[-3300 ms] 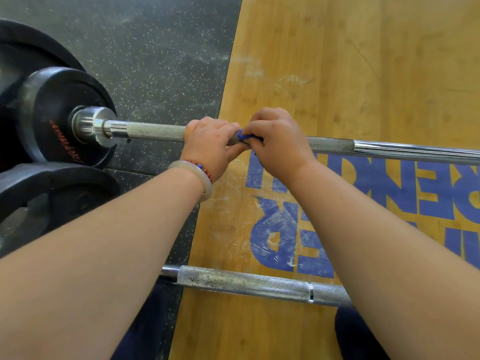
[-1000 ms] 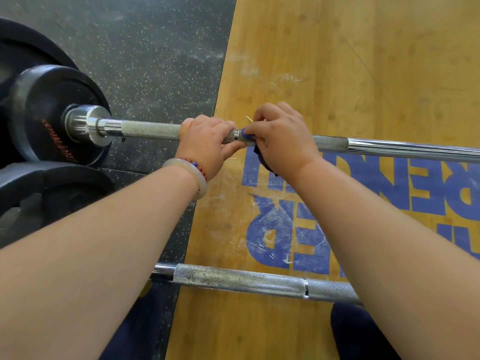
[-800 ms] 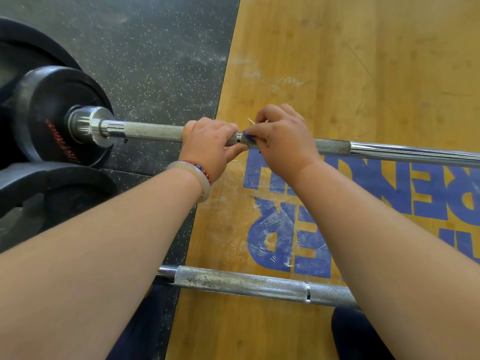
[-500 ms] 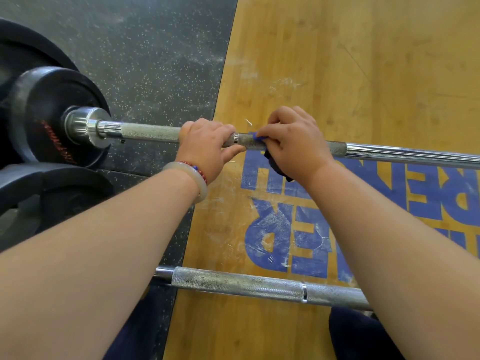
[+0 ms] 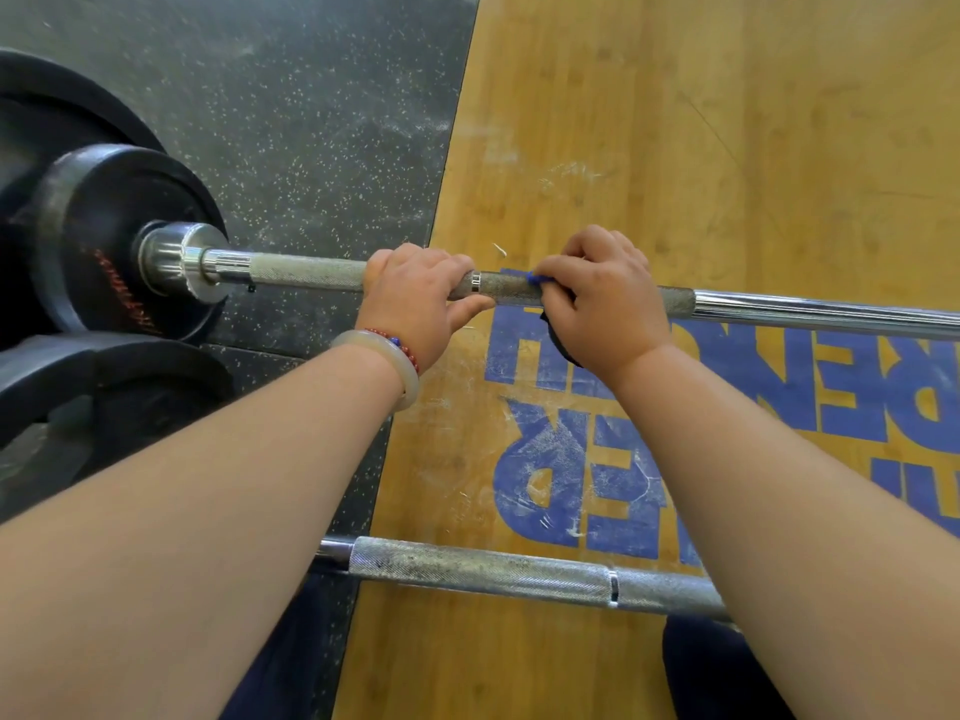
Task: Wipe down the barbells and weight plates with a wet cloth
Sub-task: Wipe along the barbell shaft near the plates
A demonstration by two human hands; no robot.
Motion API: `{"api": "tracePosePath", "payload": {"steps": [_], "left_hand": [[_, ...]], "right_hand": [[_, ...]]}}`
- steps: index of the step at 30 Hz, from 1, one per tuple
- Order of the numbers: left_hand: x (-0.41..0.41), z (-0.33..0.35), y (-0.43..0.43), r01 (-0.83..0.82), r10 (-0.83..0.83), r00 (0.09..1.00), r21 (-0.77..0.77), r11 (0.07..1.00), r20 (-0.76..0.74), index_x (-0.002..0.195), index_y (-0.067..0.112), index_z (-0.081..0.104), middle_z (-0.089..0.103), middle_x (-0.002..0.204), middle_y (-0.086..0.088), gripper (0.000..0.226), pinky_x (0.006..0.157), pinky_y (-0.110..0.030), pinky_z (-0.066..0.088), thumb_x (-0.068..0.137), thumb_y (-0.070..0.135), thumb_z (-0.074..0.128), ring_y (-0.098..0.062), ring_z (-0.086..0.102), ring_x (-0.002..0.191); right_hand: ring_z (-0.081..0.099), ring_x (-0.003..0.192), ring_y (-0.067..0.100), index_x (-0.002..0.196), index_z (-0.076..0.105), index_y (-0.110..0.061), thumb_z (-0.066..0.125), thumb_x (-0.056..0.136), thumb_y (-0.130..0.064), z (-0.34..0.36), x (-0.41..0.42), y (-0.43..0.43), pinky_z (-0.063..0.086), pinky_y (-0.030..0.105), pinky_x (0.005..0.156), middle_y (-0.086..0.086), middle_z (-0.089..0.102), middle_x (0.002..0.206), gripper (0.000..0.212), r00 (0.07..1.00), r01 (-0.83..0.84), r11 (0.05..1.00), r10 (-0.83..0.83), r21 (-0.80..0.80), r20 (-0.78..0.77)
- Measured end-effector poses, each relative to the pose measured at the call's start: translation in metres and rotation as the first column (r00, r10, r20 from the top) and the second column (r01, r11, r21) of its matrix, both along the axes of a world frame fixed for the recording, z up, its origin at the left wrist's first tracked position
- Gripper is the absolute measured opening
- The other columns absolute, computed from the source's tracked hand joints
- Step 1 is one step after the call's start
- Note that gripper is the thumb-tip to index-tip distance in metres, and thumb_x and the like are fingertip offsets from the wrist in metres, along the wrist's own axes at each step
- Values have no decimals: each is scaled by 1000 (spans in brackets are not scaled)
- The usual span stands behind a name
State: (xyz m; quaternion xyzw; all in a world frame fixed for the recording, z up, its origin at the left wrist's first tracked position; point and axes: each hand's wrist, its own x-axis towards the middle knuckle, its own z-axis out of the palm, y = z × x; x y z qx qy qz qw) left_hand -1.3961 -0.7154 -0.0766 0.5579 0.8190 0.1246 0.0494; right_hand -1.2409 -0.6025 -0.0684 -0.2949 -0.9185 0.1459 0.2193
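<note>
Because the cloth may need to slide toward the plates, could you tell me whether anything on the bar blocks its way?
Yes: the left hand grips the bar beside the cloth in the right hand, between it and the weight plates. Past that hand the bar is bare up to the collar.

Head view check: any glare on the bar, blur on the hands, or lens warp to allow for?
Head view: light even, shadows soft; a glare streak runs along the bar, on its smooth chrome, not its knurl; left hand and right hand are sharp, the cloth mostly hidden under the right; wide-angle warp swells the forearms at the bottom edge; the plates at left are dark.
</note>
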Motion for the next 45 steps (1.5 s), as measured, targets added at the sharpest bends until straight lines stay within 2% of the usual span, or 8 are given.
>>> {"api": "tracePosePath", "payload": {"steps": [9,15,20,24,32,36,40,45], "left_hand": [[-10,3,-26,-19,20,999,11,1000,-45,144,14,38,49,135,-4,58,112,-38,13,97,48,41,-25,37,130],[-17,16,-35,-23,30,998,139,990,-50,133,10,51,57,128,-7,53,111,-43,22,95,41,33,-28,45,125],[3,11,-22,81,-81,997,208,975,-11,133,9,53,57,132,-10,50,107,-41,25,96,37,36,-30,52,121],[24,9,-10,131,-139,988,107,986,67,143,16,42,47,144,-6,64,113,-39,17,92,52,28,-25,42,132],[37,9,15,33,-64,983,175,984,171,130,14,53,59,126,-1,43,114,-37,12,91,31,58,-21,51,121],[36,12,10,96,-132,984,274,957,116,122,15,62,62,99,-6,43,95,-36,27,80,14,52,-30,58,91],[19,15,-12,-119,105,993,339,933,58,106,12,70,57,90,-12,43,80,-40,37,73,17,44,-31,54,78],[9,10,-14,-144,144,990,134,981,6,117,12,63,56,124,-10,46,112,-52,13,85,36,40,-31,51,113]], "right_hand": [[47,80,8,95,71,-14,54,92,-15,28,-21,-5,34,4,66,1,50,92,17,893,344,815,-438,-466,-107],[45,90,5,120,62,-12,50,97,-24,31,-34,-33,29,1,73,0,46,106,29,953,211,815,-293,-540,-70],[29,138,15,147,32,-12,29,100,-21,17,-24,-43,8,32,117,5,41,147,49,993,114,866,-106,-487,46],[22,143,15,144,39,-24,20,98,-36,8,-1,-28,-13,36,115,-2,49,141,51,977,166,952,-124,-258,171],[23,142,8,142,44,-21,2,91,-49,-7,8,-19,-1,22,113,-6,46,144,71,978,160,960,-123,-231,167],[24,142,10,142,43,-23,4,90,-51,-6,8,-22,2,24,113,-6,45,145,71,979,150,964,-114,-219,167],[25,142,11,139,47,-23,16,95,-49,-6,6,-22,2,24,112,-6,48,143,60,977,176,959,-141,-222,162],[22,143,17,135,53,-25,22,96,-47,-8,2,-28,-3,29,113,-5,48,143,54,958,210,968,-175,-138,229]]}}
